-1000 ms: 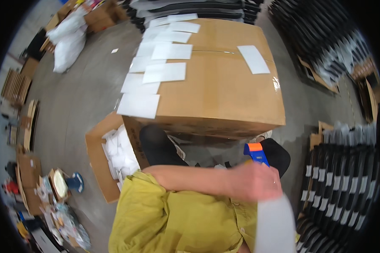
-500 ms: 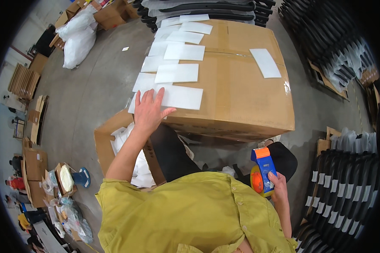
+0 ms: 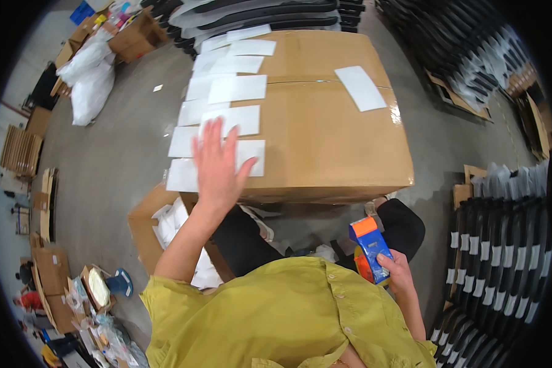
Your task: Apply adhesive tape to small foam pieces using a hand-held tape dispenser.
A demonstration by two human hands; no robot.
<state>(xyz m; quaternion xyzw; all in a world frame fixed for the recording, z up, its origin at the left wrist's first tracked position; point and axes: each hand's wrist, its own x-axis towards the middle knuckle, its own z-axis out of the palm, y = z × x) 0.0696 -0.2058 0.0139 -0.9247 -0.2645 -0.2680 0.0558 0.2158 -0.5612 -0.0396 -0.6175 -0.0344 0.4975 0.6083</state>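
A large cardboard box [image 3: 331, 141] stands in front of me, its top serving as a work surface. Two overlapping columns of white foam sheets [image 3: 237, 88] run along its left side. Over the nearest sheets, my left hand [image 3: 218, 165] is spread with its fingers stretched out; whether it touches them I cannot tell. A single white foam sheet [image 3: 361, 88] lies apart on the box's right half. Low at the right, my right hand [image 3: 398, 270] is closed round a blue tape dispenser [image 3: 375, 252] with an orange top and an orange-and-yellow roll side.
An open carton [image 3: 146, 222] of white foam pieces [image 3: 172, 222] sits by my left leg. Stacked black curved parts [image 3: 500, 251] with white wraps stand at right, others [image 3: 260, 15] beyond the box. A white plastic bag [image 3: 92, 83] rests on the floor far left.
The view has shifted, so the box appears further left. My left hand has lifted or slid forward over the sheets with its fingers spreading. The tape dispenser stays in my right hand.
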